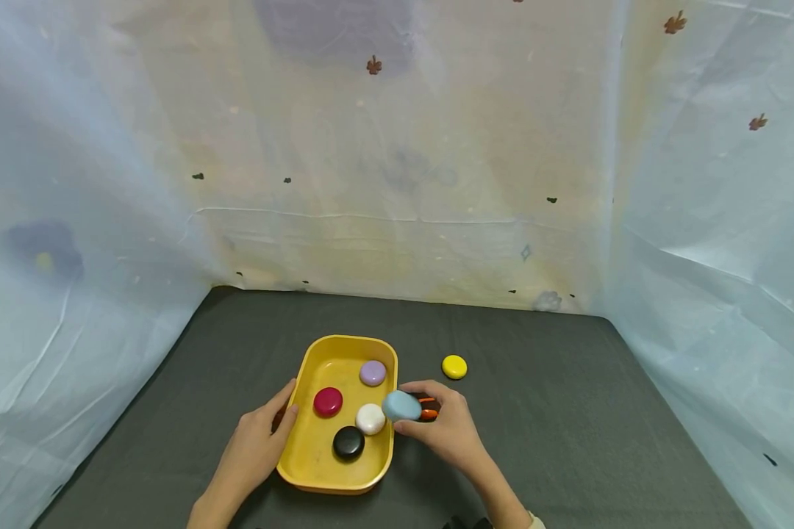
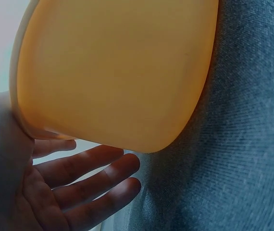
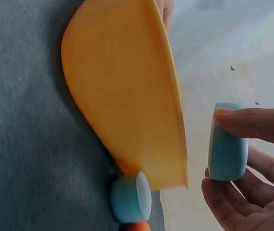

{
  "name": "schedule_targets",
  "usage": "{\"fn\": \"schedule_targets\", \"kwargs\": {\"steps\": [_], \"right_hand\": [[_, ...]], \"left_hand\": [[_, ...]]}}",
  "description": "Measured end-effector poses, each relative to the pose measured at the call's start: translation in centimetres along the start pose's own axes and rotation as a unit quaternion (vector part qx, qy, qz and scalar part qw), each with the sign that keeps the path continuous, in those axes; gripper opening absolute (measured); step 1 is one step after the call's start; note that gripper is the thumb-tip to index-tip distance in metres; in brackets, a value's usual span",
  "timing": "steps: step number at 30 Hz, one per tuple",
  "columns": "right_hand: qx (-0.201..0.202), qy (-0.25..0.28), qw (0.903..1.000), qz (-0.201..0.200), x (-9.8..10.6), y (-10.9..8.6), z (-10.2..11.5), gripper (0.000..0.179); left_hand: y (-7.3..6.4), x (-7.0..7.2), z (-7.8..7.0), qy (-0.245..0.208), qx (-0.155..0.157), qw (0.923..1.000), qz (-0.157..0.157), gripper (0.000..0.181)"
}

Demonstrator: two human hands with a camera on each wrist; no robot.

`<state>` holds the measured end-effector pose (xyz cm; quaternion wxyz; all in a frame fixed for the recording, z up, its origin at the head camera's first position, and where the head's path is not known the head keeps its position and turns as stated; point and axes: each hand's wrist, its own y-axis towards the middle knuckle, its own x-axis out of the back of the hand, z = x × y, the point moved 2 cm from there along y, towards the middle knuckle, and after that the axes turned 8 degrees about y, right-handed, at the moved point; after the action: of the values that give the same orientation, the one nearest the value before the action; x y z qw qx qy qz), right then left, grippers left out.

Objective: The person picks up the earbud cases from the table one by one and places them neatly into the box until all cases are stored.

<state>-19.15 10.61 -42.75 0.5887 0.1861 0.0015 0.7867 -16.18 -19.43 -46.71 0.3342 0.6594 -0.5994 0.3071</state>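
A yellow tray [image 1: 291, 464] holds a purple disc [image 1: 373, 373], a dark red disc [image 1: 328, 402], a white disc [image 1: 370, 419] and a black disc [image 1: 348, 444]. Over its right rim, my right hand [image 1: 446, 425] pinches a thick light blue disc [image 1: 401, 405] between thumb and fingers. The right wrist view shows this disc edge-on, held above the table. My left hand [image 1: 256, 441] rests against the tray's left side, touching it near the rim. In the left wrist view its fingers [image 2: 101, 185] stretch loosely along the outer wall.
Below the right hand, a second light blue piece [image 3: 127, 198] stands by the tray's outer wall, with an orange piece [image 3: 138, 226] beside it. A yellow disc [image 1: 453, 366] lies right of the tray on the dark grey cloth [image 1: 556, 426]. Pale patterned sheeting [image 1: 397, 147] surrounds the table.
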Motion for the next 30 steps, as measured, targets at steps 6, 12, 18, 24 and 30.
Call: {"fn": "schedule_targets", "kwargs": {"steps": [6, 12, 18, 24, 30], "right_hand": [[0.013, 0.005, 0.9998, 0.012, -1.2, 0.5, 0.2, 0.045], [0.032, 0.014, 0.999, 0.027, -2.4, 1.0, 2.0, 0.045], [0.036, -0.015, 0.9983, 0.043, -3.6, 2.0, 0.3, 0.047], [0.044, -0.024, 0.9967, 0.064, -4.2, 3.1, 0.3, 0.047], [0.059, -0.049, 0.9942, 0.075, -4.5, 4.3, 0.0, 0.045]], "left_hand": [[-0.1, 0.1, 0.0, 0.0, -0.001, 1.0, -0.001, 0.054], [-0.1, 0.2, 0.1, 0.002, -0.002, 1.0, 0.002, 0.054], [-0.1, 0.3, -0.1, 0.0, 0.003, 1.0, 0.004, 0.054], [-0.2, 0.5, -0.3, -0.003, 0.001, 1.0, 0.006, 0.053], [-0.2, 0.4, -0.3, -0.008, 0.003, 0.9999, 0.009, 0.053]]}}
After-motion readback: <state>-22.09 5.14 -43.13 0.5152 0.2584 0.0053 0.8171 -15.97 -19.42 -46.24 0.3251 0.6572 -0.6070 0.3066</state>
